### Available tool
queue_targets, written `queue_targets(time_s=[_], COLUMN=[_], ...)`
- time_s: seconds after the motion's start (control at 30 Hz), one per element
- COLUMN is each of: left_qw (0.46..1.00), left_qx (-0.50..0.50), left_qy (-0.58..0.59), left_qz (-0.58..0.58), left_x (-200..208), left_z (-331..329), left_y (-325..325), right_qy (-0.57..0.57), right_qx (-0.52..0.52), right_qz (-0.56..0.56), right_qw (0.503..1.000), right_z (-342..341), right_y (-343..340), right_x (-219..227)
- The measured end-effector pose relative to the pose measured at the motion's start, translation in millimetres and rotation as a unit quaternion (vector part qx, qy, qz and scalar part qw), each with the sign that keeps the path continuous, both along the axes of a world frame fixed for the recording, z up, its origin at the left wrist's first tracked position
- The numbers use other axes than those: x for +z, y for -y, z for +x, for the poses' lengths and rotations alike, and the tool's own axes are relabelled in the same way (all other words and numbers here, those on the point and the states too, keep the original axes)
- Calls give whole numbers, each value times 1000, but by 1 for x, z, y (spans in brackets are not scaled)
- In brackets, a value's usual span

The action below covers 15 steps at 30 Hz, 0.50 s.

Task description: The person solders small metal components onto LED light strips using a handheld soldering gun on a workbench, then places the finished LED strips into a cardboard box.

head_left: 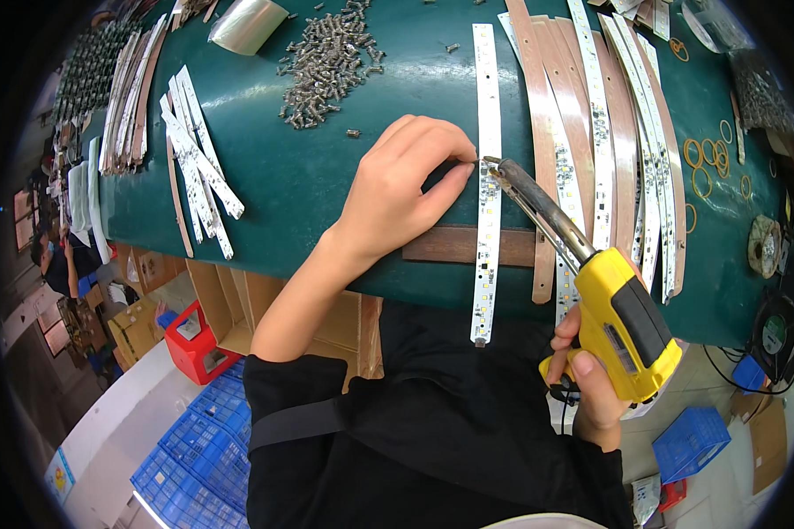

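My right hand [593, 383] is closed round the handle of a yellow and black soldering gun [610, 304]. The gun's dark tip meets a narrow white LED circuit board strip [487, 97] about midway along its length. At the same spot my left hand [401, 181] pinches thumb and forefinger together at the strip's left edge; whatever is between them is too small to make out. The strip lies lengthwise across a dark wooden bar [441, 245], its near end reaching past the table edge.
A pile of small metal parts [322, 66] lies at the far left, near a clear roll [249, 25]. More LED strips [598, 132] are heaped at right, others [198, 167] at left. Rubber bands [704, 157] lie far right. Below stand blue crates [198, 441] and a red basket [198, 348].
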<state>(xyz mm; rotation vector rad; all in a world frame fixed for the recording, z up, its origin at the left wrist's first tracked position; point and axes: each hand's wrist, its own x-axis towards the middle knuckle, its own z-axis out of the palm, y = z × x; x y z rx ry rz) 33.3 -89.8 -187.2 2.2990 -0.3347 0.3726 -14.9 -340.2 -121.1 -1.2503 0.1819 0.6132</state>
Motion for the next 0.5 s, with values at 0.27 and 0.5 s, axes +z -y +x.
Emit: queue_targets(time_s=[0.27, 0.5], left_qw=[1000, 1000], left_qx=[0, 1], left_qy=[-3, 1], left_qz=[6, 4], left_x=[0, -1], left_z=[0, 0], left_y=[0, -1], right_qy=[-9, 16], right_qx=[24, -7], right_qz=[-16, -16], right_qw=[1000, 1000], right_z=[3, 0], right_y=[1, -2], right_x=[2, 2])
